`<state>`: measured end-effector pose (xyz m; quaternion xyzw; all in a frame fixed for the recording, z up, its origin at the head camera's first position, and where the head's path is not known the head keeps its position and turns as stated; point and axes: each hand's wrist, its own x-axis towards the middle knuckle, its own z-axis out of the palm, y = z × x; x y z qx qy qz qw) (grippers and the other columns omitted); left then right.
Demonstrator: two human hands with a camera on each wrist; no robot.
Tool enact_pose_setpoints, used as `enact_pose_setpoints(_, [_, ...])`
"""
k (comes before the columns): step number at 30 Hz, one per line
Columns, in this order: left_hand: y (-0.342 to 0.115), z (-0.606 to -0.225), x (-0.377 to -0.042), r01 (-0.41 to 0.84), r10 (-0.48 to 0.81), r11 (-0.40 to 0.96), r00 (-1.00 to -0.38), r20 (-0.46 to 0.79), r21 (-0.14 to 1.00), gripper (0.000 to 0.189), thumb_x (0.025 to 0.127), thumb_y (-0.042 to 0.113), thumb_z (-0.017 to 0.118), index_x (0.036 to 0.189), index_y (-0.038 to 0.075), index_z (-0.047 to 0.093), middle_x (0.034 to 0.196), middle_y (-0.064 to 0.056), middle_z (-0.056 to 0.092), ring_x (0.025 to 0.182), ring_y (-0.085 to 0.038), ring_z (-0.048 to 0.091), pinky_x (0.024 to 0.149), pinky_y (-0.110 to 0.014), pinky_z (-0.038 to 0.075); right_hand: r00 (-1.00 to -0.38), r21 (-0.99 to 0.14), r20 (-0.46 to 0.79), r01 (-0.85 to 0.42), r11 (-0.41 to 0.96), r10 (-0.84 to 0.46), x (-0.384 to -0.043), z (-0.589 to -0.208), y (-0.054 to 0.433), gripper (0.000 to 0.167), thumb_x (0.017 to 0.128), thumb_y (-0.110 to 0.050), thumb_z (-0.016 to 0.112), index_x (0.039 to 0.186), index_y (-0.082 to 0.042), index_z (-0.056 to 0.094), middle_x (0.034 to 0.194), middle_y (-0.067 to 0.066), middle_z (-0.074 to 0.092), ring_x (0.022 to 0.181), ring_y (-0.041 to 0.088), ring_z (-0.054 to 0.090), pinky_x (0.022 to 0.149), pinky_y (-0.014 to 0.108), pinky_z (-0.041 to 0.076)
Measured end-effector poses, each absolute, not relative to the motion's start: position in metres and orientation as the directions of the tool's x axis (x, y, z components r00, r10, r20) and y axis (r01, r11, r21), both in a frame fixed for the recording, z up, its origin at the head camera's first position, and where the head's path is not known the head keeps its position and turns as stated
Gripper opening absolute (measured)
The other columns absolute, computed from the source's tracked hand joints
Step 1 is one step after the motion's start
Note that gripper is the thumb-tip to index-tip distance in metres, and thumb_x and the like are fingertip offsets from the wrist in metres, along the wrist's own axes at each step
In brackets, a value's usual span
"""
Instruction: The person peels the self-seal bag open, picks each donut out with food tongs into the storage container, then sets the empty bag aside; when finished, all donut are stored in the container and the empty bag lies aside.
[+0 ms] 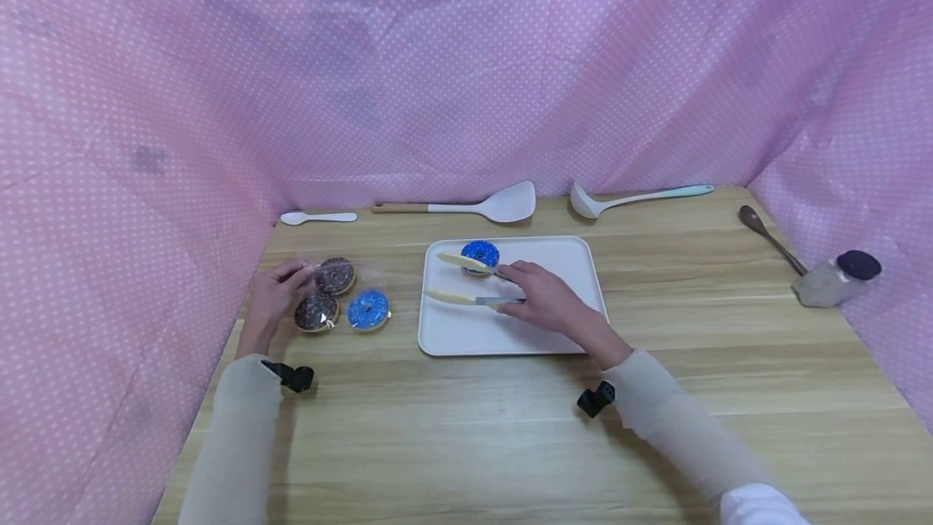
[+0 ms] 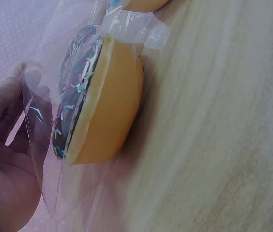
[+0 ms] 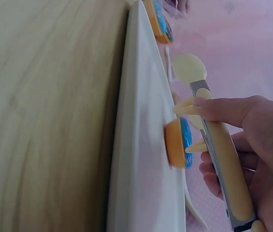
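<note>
At the left, the left hand (image 1: 275, 290) pinched clear film (image 2: 44, 106) between thumb and fingers, beside two brown donuts (image 1: 317, 312). A blue donut (image 1: 368, 310) lay just right of them on the table (image 1: 408, 428). Next, on the tray (image 1: 474, 335), sat the tray donut (image 1: 487, 248), also blue, left of the right hand (image 1: 543, 294) and farther from the person; of the two hands, the right was nearer. That hand gripped tongs (image 1: 484, 300), arms spread, long axis running roughly left to right, tips leftward; from the head, the far arm crossed the tray donut.

The left wrist view alone showed a brown donut's plain tan side behind the film. The right wrist view showed the tongs raised off the tray; whether they touched the tray donut I couldn't tell.
</note>
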<state>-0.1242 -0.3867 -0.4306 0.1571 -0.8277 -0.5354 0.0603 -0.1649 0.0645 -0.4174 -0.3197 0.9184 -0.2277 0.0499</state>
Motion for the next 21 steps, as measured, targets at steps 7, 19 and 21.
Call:
enact_pose_setpoints(7, [-0.387, -0.43, -0.124, -0.225, -0.321, 0.429, -0.943, -0.085, 0.875, 0.041, 0.091, 0.037, 0.063, 0.11, 0.001, 0.063, 0.091, 0.019, 0.061, 0.084, 0.003, 0.06, 0.074, -0.017, 0.055, -0.764, -0.422, 0.002, -0.586, 0.692, -0.645, -0.164, -0.418, 0.042, 0.063, 0.084, -0.043, 0.072, 0.137, -0.016, 0.052, 0.134, 0.008, 0.055, 0.124, 0.024, 0.052, 0.1, 0.043, 0.047])
enact_pose_setpoints(19, [-0.386, -0.429, -0.125, -0.232, -0.329, 0.408, -0.94, -0.095, 0.883, 0.042, 0.09, 0.036, 0.065, 0.112, 0.001, 0.063, 0.09, 0.021, 0.062, 0.085, 0.004, 0.061, 0.076, -0.017, 0.055, -0.71, -0.387, -0.014, -0.646, 0.658, -0.704, -0.167, -0.409, 0.017, 0.062, 0.084, -0.04, 0.073, 0.138, -0.018, 0.052, 0.134, 0.006, 0.055, 0.122, 0.021, 0.052, 0.094, 0.039, 0.051])
enact_pose_setpoints(21, [-0.385, -0.428, -0.125, -0.234, -0.326, 0.412, -0.941, -0.097, 0.881, 0.041, 0.09, 0.037, 0.064, 0.112, 0.001, 0.063, 0.091, 0.02, 0.061, 0.085, 0.004, 0.061, 0.076, -0.017, 0.055, -0.701, -0.381, -0.025, -0.653, 0.654, -0.713, -0.169, -0.406, 0.013, 0.061, 0.083, -0.039, 0.073, 0.137, -0.018, 0.053, 0.133, 0.005, 0.056, 0.121, 0.02, 0.053, 0.093, 0.038, 0.051])
